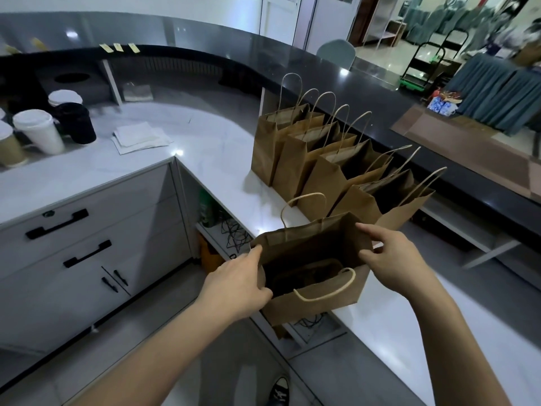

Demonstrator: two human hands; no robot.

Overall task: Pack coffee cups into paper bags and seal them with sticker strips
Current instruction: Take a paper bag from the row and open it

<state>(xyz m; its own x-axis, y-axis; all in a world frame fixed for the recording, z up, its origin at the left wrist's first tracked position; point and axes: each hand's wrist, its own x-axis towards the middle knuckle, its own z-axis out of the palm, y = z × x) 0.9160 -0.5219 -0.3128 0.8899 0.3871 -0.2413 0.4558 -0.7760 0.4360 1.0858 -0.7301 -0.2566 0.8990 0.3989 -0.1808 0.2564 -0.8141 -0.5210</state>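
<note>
A brown paper bag [316, 303] with twine handles stands open at the near edge of the white counter [210, 148]. My left hand [237, 285] grips its left rim, thumb inside. My right hand [392, 253] pinches the right rim. Inside the bag a dark cup holder shape shows dimly. Several lidded coffee cups stand at the far left: a white cup [39, 131], a black cup [74, 121] and a kraft-sleeved cup [8, 146]. Yellow sticker strips [117, 47] hang on the dark upper ledge.
Several more open brown bags [310, 153] stand in a row behind the held bag, against the black raised bar top [380, 95]. White napkins [140, 137] lie mid-counter. Grey drawers [87, 230] sit below left, with cables on a shelf under the counter.
</note>
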